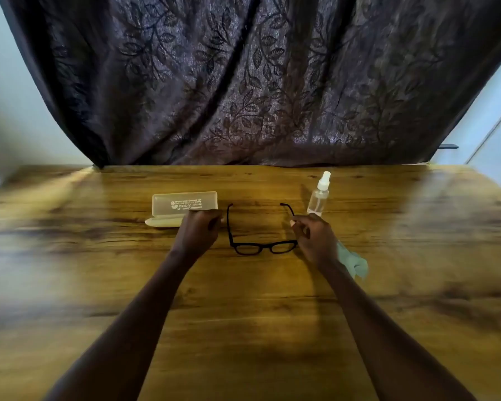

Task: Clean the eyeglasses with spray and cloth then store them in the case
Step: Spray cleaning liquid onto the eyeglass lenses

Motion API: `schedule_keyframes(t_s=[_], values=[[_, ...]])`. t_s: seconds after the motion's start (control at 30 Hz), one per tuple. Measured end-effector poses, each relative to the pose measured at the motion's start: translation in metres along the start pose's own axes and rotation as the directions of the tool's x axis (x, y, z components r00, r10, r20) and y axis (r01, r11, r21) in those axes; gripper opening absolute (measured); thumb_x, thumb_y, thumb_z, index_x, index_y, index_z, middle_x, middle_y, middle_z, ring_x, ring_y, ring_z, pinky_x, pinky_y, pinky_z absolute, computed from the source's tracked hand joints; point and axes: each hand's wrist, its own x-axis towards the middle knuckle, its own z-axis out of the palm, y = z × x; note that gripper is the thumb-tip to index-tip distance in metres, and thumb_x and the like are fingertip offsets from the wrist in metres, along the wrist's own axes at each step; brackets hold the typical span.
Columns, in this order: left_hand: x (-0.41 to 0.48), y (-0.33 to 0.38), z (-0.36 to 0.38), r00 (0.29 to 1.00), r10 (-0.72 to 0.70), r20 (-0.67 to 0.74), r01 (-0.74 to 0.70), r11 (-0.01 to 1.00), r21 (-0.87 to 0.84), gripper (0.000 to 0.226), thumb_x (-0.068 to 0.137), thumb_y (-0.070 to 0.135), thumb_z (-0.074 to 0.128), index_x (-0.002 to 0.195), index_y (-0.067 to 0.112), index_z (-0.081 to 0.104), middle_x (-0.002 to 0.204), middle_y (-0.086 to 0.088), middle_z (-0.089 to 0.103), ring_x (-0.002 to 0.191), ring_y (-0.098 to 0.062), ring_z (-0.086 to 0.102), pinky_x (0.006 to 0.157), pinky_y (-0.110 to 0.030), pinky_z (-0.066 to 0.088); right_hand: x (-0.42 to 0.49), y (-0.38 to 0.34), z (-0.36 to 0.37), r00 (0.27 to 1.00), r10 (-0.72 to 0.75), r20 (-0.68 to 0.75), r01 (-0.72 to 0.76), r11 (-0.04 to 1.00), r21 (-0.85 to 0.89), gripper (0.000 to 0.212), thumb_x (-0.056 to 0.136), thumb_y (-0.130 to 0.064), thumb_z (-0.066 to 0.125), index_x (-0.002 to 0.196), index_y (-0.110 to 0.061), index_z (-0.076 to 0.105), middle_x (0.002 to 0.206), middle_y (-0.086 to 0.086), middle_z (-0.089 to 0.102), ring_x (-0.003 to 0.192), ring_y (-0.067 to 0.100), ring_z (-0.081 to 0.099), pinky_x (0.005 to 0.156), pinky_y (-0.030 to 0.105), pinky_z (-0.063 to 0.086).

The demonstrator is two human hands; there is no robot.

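Black-framed eyeglasses lie unfolded on the wooden table, lenses toward me and temples pointing away. My right hand pinches the right temple near its far end. My left hand is curled into a fist just left of the left temple, with a thin gap between them, and it overlaps the front of the case. The translucent cream case stands open behind it. A clear spray bottle stands upright just beyond my right hand. A pale green cloth lies partly under my right wrist.
A dark leaf-patterned curtain hangs right behind the table's far edge. Pale walls show at both sides. Bare wood stretches to the left, the right and toward me.
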Motion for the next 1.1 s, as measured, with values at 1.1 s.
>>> schedule_keyframes(t_s=[1.1], values=[[0.138,0.023,-0.069,0.927,-0.326,-0.187,0.108,0.706,-0.700,0.020,0.078,-0.007,0.060,0.098,-0.008,0.063,0.052,0.009,0.065,0.042,0.001,0.056,0.045,-0.012,0.048,0.134,-0.085,-0.078,0.970,-0.048,-0.238,0.198,0.725,0.660,0.028,0.092,-0.006,0.050,0.067,-0.003,0.059,0.038,-0.008,0.055,0.034,0.000,0.045,0.037,0.012,0.037]])
